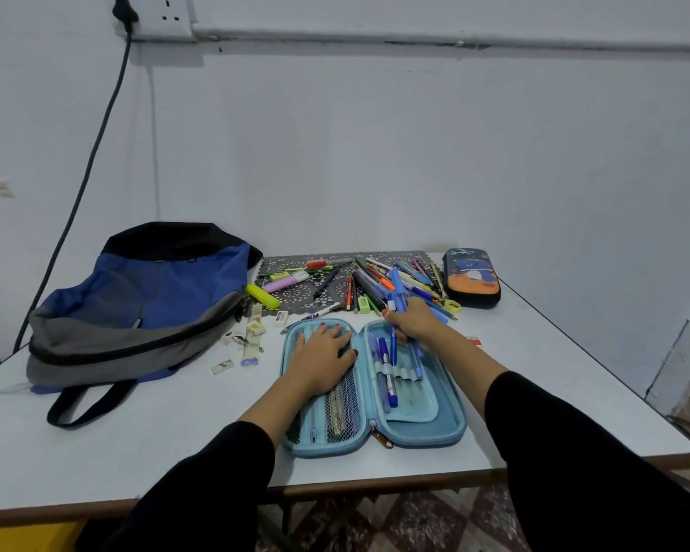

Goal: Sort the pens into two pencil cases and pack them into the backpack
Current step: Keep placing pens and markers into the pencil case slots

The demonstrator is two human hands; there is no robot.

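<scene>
Holding the open blue pencil case [451, 429] steady with my left hand [322, 354], fingers spread flat on its mesh half [337, 410], I see my right hand [413, 322] clutching blue pens [398, 289] at the case's far edge, lengthwise above its elastic loops [396, 372].

Left hand [322, 354] flat on mesh half of open blue pencil case [447, 426], frame centre. Right hand [412, 320] grips blue pens [398, 290]. Backpack [144, 300] left on desk [176, 444].

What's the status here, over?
Left grip flat on open blue case. Right grip holding blue pens. Pen pile unsorted, dark case shut.
</scene>
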